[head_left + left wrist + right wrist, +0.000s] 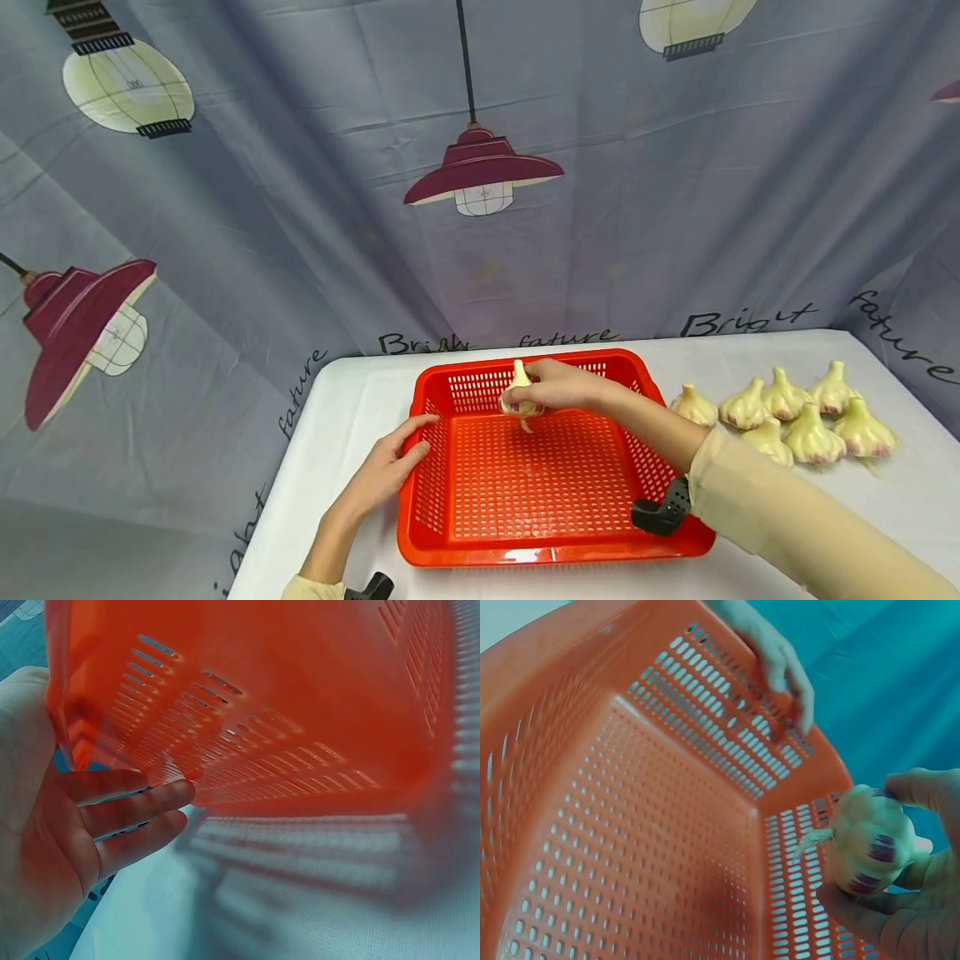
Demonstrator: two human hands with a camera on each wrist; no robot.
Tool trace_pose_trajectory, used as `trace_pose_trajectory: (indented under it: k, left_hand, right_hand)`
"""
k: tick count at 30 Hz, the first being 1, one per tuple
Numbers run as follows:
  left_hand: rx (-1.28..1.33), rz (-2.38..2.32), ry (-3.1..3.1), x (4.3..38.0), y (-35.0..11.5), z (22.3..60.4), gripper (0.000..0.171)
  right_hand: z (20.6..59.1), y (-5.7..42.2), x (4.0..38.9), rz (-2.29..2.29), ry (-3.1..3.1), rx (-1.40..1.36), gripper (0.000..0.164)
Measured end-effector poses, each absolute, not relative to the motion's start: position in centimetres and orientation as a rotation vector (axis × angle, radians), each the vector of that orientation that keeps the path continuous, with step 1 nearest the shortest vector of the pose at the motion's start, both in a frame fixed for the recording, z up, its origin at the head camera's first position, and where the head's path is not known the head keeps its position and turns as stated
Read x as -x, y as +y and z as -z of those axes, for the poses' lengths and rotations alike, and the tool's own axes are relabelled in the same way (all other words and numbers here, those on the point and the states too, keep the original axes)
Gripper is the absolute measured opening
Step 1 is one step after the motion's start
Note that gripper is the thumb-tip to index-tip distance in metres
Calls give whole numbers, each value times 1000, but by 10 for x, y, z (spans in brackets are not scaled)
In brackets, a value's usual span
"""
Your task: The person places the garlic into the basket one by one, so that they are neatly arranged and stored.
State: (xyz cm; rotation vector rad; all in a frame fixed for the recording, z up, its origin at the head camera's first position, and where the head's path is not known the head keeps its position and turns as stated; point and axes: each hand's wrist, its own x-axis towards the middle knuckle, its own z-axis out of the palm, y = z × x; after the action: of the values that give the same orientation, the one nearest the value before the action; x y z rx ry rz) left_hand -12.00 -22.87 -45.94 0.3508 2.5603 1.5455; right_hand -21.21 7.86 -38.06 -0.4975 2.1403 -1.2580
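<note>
A garlic bulb (521, 395) is pinched between thumb and fingers of my right hand (558, 387), over the far part of a red plastic basket (555, 557). The bulb's stem points up in the head view; in the right wrist view the purple-marked bulb (874, 840) shows its roots toward the basket. My left hand (386, 471) grips the basket's left rim. From the left wrist view, fingers (142, 844) of that hand lie along the outside of the slotted wall, while the head view has fingertips over the rim.
Several garlic bulbs (813, 437) stand grouped on the white table (360, 392), right of the basket. Behind the table hangs a grey curtain (600, 250) printed with lamps and lettering. My right forearm (652, 425) crosses above the basket's right wall.
</note>
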Motion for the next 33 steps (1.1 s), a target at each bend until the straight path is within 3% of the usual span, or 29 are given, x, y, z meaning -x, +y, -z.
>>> trace_pose_trajectory:
  k: [33]
  left_hand:
    - [-334,-1578,2498,120,-225,458,39]
  right_hand:
    - [408,28,211,1079,2219,652,23]
